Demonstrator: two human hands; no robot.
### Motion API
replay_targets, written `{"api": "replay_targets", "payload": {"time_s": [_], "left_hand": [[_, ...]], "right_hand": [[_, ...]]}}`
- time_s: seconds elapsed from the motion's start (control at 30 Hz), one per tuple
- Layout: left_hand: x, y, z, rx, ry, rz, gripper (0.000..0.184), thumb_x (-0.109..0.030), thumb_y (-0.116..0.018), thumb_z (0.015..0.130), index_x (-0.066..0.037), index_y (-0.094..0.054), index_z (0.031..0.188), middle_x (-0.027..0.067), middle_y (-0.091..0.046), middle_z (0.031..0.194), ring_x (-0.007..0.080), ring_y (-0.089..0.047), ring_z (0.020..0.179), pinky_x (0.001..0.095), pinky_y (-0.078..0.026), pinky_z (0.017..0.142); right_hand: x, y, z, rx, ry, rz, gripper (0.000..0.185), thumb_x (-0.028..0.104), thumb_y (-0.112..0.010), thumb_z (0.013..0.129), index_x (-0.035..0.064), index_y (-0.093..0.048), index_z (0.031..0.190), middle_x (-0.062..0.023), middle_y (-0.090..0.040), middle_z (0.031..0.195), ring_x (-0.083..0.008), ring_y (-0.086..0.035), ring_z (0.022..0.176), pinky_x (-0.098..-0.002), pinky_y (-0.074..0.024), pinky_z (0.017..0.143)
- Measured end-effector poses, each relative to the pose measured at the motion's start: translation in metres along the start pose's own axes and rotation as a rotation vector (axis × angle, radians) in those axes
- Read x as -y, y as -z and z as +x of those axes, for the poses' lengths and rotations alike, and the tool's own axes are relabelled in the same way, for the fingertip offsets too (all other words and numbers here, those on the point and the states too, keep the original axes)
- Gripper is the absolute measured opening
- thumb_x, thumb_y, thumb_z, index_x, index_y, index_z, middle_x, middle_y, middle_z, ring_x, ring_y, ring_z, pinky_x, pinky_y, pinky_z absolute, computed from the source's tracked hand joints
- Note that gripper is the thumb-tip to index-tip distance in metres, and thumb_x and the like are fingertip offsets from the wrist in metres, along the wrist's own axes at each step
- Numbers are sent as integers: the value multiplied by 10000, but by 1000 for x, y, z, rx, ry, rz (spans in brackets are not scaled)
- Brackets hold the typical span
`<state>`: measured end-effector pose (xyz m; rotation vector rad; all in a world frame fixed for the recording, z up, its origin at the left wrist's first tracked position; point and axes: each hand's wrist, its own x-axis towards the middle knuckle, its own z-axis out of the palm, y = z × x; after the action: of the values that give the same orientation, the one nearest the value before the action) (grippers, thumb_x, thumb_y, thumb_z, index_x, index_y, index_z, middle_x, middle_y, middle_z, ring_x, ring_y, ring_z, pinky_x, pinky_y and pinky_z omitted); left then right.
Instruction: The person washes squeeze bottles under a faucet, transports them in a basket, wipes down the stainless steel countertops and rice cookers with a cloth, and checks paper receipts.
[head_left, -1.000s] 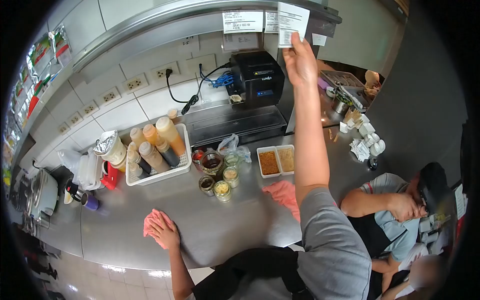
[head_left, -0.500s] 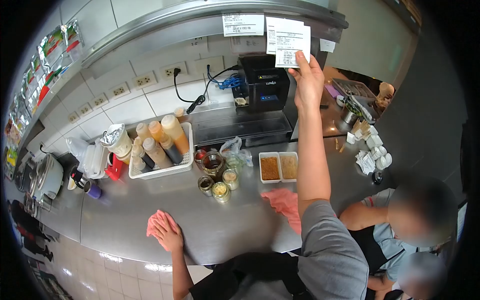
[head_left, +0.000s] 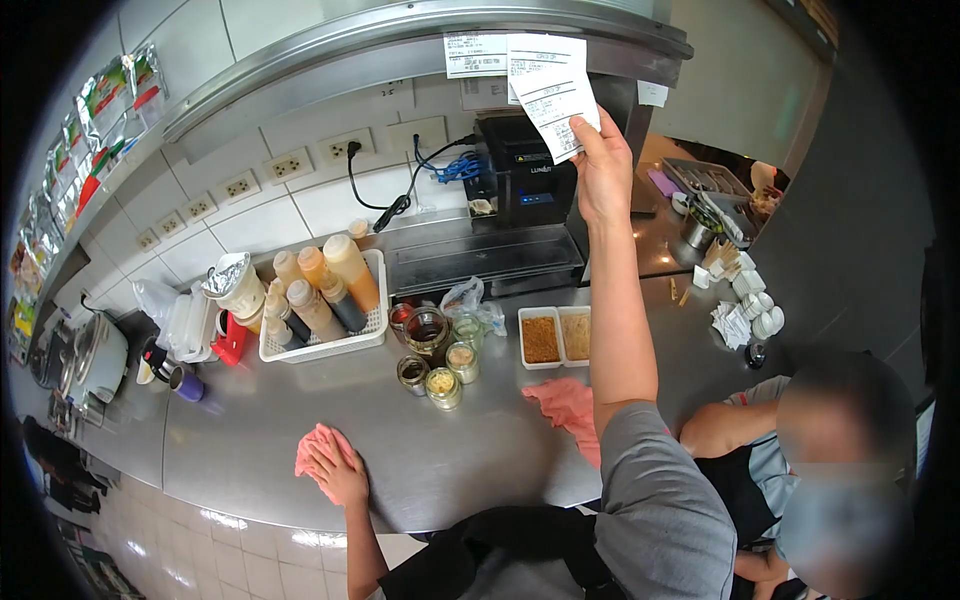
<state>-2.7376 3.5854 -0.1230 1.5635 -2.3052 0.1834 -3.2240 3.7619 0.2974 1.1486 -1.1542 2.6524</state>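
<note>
My right hand (head_left: 605,170) is raised to the metal rail (head_left: 390,55) and pinches a printed receipt (head_left: 555,103) between thumb and fingers. That slip is tilted and overlaps another receipt (head_left: 548,52) hanging behind it, with a further receipt (head_left: 476,57) to the left on the rail. Down on the steel counter, my left hand (head_left: 340,474) rests on a bunched pink cloth (head_left: 318,447), fingers curled over it. A second pink cloth (head_left: 568,408) lies below my right forearm. Behind the receipts stands a black printer (head_left: 525,170).
A white basket (head_left: 325,345) of sauce bottles and several glass jars (head_left: 443,388) stand mid-counter. Two white tubs (head_left: 541,338) of brown and pale food sit beside my right arm. Two people (head_left: 740,490) are close on my right. A rice cooker (head_left: 100,355) is far left.
My right hand has shifted slightly left and down, and the receipt in it has swung to a tilt. My left hand and its cloth have hardly moved.
</note>
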Motion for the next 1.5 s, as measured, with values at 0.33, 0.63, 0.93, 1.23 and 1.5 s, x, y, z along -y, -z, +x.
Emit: {"api": "replay_targets", "payload": {"time_s": [0.33, 0.63, 0.93, 1.23, 1.5], "left_hand": [[-4, 7, 1, 18, 18, -5, 664, -398, -501, 926, -284, -255, 1533, 191, -133, 1597, 424, -127, 1459, 573, -73, 1170], [0, 3, 1, 2, -24, 42, 653, -449, -473, 947, -288, -240, 1536, 169, -147, 1599, 424, -181, 1446, 571, -140, 1162], [3, -1, 3, -2, -55, 119, 637, -454, -436, 972, -341, -177, 1543, 139, -155, 1602, 361, -210, 1451, 564, -186, 1157], [-7, 7, 4, 85, 21, 109, 642, -359, -490, 943, -257, -260, 1533, 156, -173, 1596, 372, -216, 1446, 512, -133, 1183], [-28, 31, 10, 185, 159, 48, 722, -327, -551, 867, -266, -266, 1527, 191, -135, 1594, 385, -146, 1463, 540, -105, 1183]], "right_hand": [[5, -39, -17, -103, -104, -72, 279, 135, -689, 890, -36, -656, 1107, -33, -698, 910, -38, -580, 753, -193, -413, 644], [-16, 77, -44, -43, -244, -396, 229, 121, -718, 873, -5, -586, 1011, -73, -681, 901, -89, -604, 836, -245, -455, 769], [10, 377, -69, -333, -444, -1084, 292, 162, -504, 926, 138, -709, 1133, 9, -650, 962, -103, -580, 809, -268, -472, 681], [71, 710, -89, -752, -116, -1760, 500, 205, -712, 780, -19, -619, 1217, -165, -677, 1080, -285, -638, 974, -386, -484, 879], [56, 747, -131, -748, -420, -1649, 516, 443, -686, 821, -49, -705, 977, -211, -709, 921, -394, -670, 812, -484, -512, 731]]}}
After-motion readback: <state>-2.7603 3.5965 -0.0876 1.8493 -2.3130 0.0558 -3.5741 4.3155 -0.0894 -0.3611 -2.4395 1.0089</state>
